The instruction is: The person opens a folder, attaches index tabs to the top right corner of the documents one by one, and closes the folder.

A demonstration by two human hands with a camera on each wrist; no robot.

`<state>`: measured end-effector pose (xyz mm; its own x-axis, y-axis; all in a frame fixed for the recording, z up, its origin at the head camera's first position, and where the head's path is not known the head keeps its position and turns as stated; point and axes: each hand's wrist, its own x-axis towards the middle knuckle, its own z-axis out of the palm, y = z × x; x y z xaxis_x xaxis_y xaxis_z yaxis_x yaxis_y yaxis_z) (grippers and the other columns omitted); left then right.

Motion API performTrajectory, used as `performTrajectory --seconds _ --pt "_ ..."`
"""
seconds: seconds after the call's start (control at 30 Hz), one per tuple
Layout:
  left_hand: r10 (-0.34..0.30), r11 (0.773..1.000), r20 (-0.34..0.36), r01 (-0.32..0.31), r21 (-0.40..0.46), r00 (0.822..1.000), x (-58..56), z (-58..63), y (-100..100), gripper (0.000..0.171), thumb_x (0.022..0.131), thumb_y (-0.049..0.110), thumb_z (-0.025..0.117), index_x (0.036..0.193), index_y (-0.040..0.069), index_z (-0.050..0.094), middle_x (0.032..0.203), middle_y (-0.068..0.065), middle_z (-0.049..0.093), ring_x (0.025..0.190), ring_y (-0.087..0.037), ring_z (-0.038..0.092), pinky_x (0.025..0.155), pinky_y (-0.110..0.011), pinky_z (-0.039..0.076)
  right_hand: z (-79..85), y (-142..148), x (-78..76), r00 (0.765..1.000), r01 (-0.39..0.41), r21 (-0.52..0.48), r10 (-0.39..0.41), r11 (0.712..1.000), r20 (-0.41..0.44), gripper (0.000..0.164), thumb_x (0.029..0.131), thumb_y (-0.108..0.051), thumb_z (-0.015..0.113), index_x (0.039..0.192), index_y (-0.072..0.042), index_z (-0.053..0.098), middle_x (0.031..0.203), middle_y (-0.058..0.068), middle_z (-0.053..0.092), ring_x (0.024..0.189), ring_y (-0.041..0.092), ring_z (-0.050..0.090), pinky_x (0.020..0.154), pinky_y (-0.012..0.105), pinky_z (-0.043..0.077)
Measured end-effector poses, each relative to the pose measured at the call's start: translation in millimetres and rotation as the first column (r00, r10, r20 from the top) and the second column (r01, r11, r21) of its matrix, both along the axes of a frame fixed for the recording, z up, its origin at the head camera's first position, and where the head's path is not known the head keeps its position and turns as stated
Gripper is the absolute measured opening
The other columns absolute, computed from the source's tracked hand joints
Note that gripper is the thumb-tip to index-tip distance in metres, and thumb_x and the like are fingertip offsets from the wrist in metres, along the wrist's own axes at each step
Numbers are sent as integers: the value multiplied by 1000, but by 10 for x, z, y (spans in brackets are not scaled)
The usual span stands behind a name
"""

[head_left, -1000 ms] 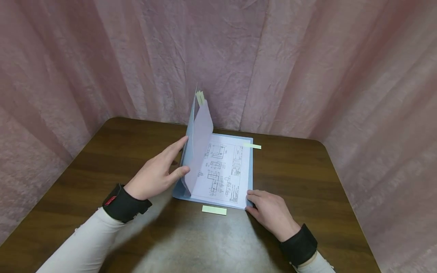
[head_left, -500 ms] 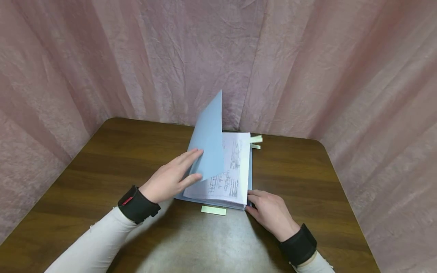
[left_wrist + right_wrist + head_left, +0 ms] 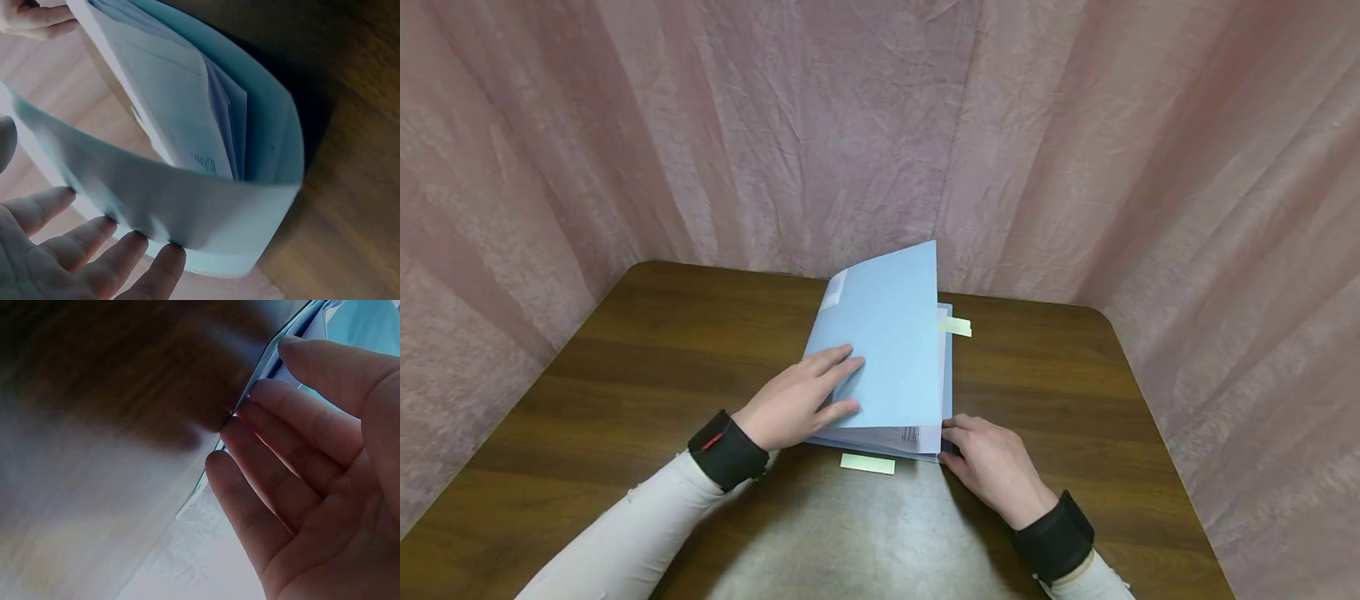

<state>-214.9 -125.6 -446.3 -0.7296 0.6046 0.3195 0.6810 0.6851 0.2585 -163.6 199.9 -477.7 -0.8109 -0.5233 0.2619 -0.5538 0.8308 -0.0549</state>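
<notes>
A light blue folder [image 3: 887, 342] lies on the table with its front cover raised at a slant over a stack of printed papers [image 3: 162, 94]. My left hand [image 3: 801, 400] touches the outside of that cover with spread, nearly straight fingers, their tips against its face in the left wrist view. At the folder's near right corner, my right hand [image 3: 996, 467] rests its thumb and fingertips along the edge. Seen from the right wrist, the fingers [image 3: 262, 481] are only slightly bent. Pale green sticky tabs [image 3: 957, 326] stick out past the right side. Most of the pages are hidden by the cover.
One pale green paper strip [image 3: 868, 463] lies on the brown wooden table [image 3: 685, 333] just in front of the folder. A white label [image 3: 832, 289] is on the cover. Pink curtains [image 3: 775, 133] hang behind and at both sides of the table.
The left hand has moved right, swinging the cover from upright to slanting over the papers. The raised sheets with their tabs have come down to the right. My right hand has stayed put.
</notes>
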Motion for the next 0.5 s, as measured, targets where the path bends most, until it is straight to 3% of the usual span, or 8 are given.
performTrajectory --seconds 0.23,0.5 --pt "-32 997 -41 29 -76 999 -37 -99 44 60 97 49 58 145 12 54 151 -15 45 137 -31 44 107 -48 36 -3 -13 -11 1000 3 1 -3 1000 -8 15 81 -28 80 93 -20 76 93 -12 63 81 4 59 67 24 49" --pt "-13 989 -29 8 -149 1000 -27 -131 106 55 95 42 63 141 13 58 149 -13 48 137 -32 44 106 -49 35 12 -15 -34 1000 15 -11 -15 1000 -15 4 82 -20 76 82 -21 72 88 -13 60 78 5 58 66 26 48"
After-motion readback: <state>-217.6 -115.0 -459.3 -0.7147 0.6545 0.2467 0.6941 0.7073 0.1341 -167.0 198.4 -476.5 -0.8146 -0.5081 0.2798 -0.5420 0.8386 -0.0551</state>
